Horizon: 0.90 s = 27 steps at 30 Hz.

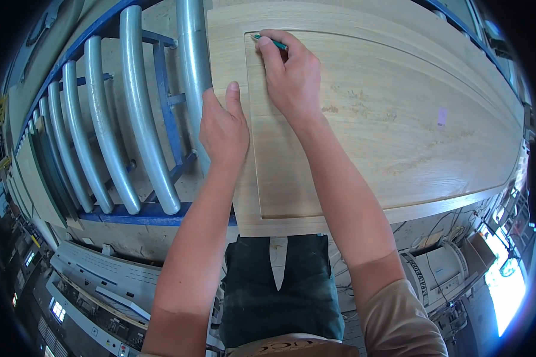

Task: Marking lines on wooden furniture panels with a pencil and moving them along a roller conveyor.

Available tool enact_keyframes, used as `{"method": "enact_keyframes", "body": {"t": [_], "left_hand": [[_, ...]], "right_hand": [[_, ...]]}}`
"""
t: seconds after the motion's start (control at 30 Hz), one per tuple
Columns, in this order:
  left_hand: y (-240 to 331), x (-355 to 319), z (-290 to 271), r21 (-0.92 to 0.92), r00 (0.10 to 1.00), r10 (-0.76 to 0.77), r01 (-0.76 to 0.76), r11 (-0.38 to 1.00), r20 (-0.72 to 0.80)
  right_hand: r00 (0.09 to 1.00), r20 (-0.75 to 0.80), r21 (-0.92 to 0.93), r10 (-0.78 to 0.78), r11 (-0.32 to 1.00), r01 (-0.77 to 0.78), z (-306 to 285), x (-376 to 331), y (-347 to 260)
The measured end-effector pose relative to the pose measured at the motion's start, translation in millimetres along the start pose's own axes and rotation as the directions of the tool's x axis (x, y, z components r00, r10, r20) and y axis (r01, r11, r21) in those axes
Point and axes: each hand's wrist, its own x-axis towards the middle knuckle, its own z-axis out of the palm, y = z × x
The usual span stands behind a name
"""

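Observation:
A pale wooden door panel (399,107) with a recessed centre lies flat in front of me. My right hand (289,77) is closed around a green pencil (269,41), whose tip rests near the far left corner of the recess groove. My left hand (223,125) grips the panel's left edge, thumb on top and fingers curled over the side. Both forearms reach in from the lower edge.
A roller conveyor with several grey metal rollers (131,119) in a blue frame (161,214) stands left of the panel. Grey machine cabinets (101,279) sit at lower left. A grey cylindrical unit (441,273) and cables lie at lower right.

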Motion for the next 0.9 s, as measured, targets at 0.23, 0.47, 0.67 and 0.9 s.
{"method": "enact_keyframes", "body": {"t": [0.23, 0.47, 0.67, 0.9], "left_hand": [[-3.8, 0.5, 2.3, -0.001, 0.998, 0.039, -0.039, 0.999, -0.041], [-3.7, 1.4, 2.3, -0.026, 0.997, 0.061, -0.062, 0.998, -0.057], [-4.6, 0.5, 3.0, -0.034, 0.997, 0.058, -0.06, 0.998, -0.054], [-3.6, 0.1, 3.3, -0.049, 0.995, 0.076, -0.079, 0.996, -0.063]], "right_hand": [[1.0, 0.023, -0.058, -0.016, 0.998, 0.017, 10.2, 4.0, 0.0], [1.0, -0.006, -0.069, -0.028, 0.997, 0.027, 14.8, 4.9, 1.1], [0.999, -0.015, -0.084, -0.03, 0.996, 0.029, 16.8, 4.0, 1.9], [0.998, 0.01, -0.103, -0.056, 0.993, 0.057, 14.3, 3.3, 3.6]]}}
